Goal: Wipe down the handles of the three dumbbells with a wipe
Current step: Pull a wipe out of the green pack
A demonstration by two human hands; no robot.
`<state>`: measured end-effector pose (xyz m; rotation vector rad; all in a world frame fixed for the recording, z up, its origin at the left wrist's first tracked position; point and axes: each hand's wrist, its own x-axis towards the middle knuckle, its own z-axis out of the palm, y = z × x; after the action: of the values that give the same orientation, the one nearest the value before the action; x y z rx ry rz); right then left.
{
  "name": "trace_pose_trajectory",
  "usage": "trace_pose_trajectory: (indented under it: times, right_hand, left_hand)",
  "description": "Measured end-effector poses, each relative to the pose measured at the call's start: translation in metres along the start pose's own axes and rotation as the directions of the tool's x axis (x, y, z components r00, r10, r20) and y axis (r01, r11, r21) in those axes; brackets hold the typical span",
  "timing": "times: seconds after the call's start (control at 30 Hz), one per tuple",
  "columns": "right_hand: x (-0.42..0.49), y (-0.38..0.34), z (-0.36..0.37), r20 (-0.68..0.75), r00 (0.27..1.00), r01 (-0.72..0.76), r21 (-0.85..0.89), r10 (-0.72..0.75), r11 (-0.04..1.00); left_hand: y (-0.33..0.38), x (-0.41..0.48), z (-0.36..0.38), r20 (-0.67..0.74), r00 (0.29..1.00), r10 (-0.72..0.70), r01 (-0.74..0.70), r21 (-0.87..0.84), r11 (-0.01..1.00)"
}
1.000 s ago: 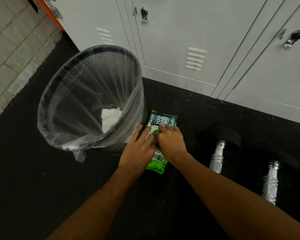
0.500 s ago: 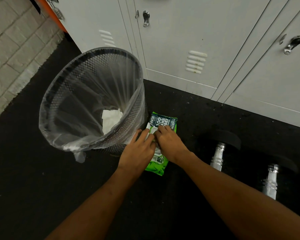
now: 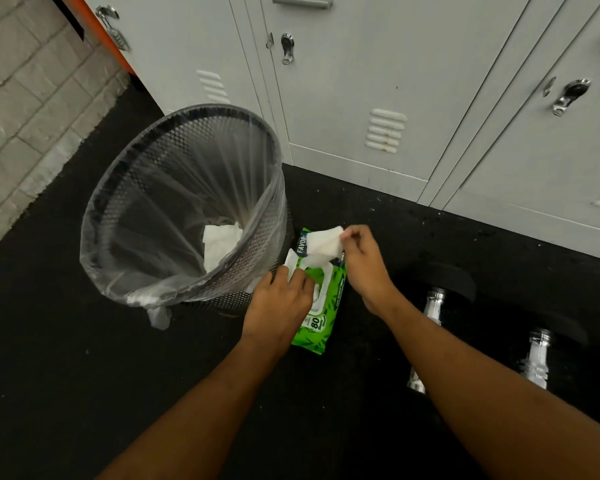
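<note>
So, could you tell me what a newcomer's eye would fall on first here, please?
The black mesh bin with its clear liner dominates the left, crumpled white wipes at its bottom. Beside it on the floor, the right hand pinches a white wipe above the green wipes pack, which the left hand holds. Two chrome dumbbell handles lie right.

mesh bin (image 3: 146, 188) crowds pack (image 3: 321, 306) left; floor (image 3: 368, 216) right open.

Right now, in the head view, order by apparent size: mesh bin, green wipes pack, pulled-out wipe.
1. mesh bin
2. green wipes pack, partly under the left hand
3. pulled-out wipe, pinched by the right hand
</note>
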<state>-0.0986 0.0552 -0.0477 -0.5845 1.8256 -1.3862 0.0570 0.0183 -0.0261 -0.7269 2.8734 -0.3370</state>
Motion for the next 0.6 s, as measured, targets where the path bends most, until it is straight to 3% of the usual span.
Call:
trace_pose_trajectory:
  times: [0.07, 0.33, 0.6]
  right_hand:
    - [0.003, -0.004, -0.009, -0.055, 0.998, 0.015, 0.064, -0.011, 0.998]
    - [-0.008, -0.002, -0.036, -0.053, 0.999, -0.013, -0.075, 0.009, 0.997]
    - [-0.023, -0.013, -0.041, 0.079, 0.978, -0.194, 0.013, 0.193, 0.981]
  left_hand:
    - [0.003, 0.008, -0.003, 0.053, 0.998, -0.028, 0.028, -0.003, 1.000]
    - [0.011, 0.029, 0.003, 0.134, 0.991, -0.024, 0.024, -0.002, 1.000]
    - [0.010, 0.008, -0.005, 0.159, 0.978, -0.135, 0.145, -0.050, 0.988]
